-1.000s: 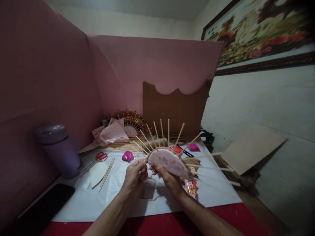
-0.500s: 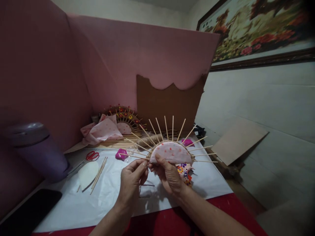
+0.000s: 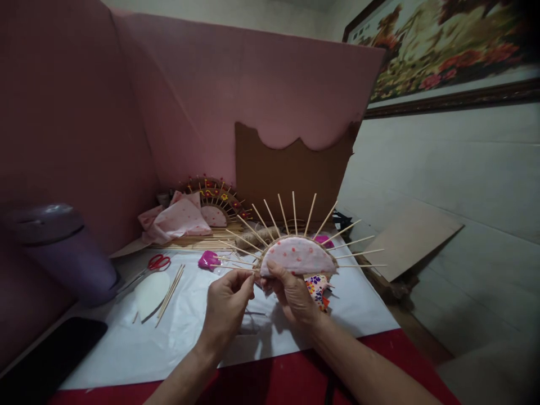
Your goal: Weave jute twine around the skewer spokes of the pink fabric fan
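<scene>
My right hand (image 3: pixel 291 295) grips the lower edge of a half-round piece (image 3: pixel 300 256) covered in pink dotted fabric, with several thin wooden sticks fanning out from its rim and twine woven along the edge. It is held upright above the white paper (image 3: pixel 189 332). My left hand (image 3: pixel 225 309) is pinched at the piece's left end, its fingertips closed on a strand of twine (image 3: pixel 250 271). A loop of twine (image 3: pixel 253 323) hangs below between both hands.
A purple tumbler (image 3: pixel 63 253) stands at left, a black phone (image 3: pixel 46 360) in front of it. Red scissors (image 3: pixel 156 263), loose sticks (image 3: pixel 171 287), a white half-round card (image 3: pixel 149 292), pink fabric (image 3: pixel 179 222) and a finished stick fan (image 3: pixel 215 202) lie behind. Brown cardboard (image 3: pixel 295 174) leans against the pink wall.
The stick piece turned from tilted flat to upright facing me and rose a little. My left hand moved in to pinch the twine at its left end.
</scene>
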A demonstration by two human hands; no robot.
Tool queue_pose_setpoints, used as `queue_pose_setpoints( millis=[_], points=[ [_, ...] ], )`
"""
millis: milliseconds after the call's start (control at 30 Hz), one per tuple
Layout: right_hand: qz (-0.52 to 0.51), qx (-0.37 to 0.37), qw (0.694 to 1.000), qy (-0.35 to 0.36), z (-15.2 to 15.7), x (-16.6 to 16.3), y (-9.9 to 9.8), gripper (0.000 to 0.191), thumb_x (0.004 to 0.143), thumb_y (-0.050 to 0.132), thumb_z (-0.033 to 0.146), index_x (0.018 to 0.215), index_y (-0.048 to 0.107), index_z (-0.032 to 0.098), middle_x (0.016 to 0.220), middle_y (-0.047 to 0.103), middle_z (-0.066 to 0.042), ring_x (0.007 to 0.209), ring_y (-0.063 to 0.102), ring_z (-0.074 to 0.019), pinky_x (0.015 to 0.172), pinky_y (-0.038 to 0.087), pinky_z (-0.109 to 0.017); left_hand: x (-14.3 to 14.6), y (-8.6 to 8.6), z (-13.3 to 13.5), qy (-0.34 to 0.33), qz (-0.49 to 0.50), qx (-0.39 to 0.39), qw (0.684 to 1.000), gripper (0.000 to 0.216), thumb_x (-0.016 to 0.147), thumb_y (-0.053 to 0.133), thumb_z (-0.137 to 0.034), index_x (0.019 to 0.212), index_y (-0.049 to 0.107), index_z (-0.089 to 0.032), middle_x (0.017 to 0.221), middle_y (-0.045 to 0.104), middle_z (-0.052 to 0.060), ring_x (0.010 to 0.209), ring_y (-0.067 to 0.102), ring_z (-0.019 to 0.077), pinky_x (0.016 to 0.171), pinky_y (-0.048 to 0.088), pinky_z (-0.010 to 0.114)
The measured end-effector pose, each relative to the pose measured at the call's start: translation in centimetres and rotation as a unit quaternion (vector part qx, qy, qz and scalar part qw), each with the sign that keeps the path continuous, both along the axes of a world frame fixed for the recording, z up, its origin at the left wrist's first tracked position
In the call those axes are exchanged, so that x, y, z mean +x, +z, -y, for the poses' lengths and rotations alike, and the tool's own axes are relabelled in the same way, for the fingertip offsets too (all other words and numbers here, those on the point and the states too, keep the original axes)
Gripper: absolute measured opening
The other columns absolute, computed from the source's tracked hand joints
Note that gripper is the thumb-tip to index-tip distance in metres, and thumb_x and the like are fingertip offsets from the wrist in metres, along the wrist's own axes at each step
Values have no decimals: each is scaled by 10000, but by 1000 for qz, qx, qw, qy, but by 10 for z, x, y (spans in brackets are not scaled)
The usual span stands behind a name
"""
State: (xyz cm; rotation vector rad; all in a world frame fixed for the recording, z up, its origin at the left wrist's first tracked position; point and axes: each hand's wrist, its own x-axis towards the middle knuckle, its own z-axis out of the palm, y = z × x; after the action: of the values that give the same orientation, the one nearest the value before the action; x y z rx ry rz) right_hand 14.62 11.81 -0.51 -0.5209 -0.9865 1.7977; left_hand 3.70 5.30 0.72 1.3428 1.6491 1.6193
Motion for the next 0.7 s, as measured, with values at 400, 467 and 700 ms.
queue_pose_setpoints(
  millis=[400, 467, 700],
  points=[
    [29, -5, 999, 18, -9, 3, -1, 176, 677, 643, 285, 625, 582, 128, 522, 557, 12, 455, 482, -86, 531, 431, -248, -30, 8, 1, 177, -514, 72, 836, 217, 802, 532, -300, 648, 631, -185, 616, 636, 34, 648, 540, 197, 567, 340, 276],
    [26, -10, 999, 26, -8, 4, 0, 178, 681, 639, 282, 615, 580, 128, 500, 546, 15, 450, 480, -86, 540, 434, -249, -39, 9, -1, 183, -496, 74, 846, 197, 781, 564, -311, 645, 628, -182, 622, 634, 37, 657, 525, 203, 578, 353, 282],
    [3, -63, 998, 22, -11, 7, 3, 177, 671, 648, 274, 608, 571, 128, 528, 570, -2, 467, 512, -91, 446, 385, -205, -61, 14, -5, 154, -359, 109, 914, 117, 741, 621, -284, 710, 637, -172, 667, 636, 24, 630, 528, 163, 611, 395, 272]
  ],
)
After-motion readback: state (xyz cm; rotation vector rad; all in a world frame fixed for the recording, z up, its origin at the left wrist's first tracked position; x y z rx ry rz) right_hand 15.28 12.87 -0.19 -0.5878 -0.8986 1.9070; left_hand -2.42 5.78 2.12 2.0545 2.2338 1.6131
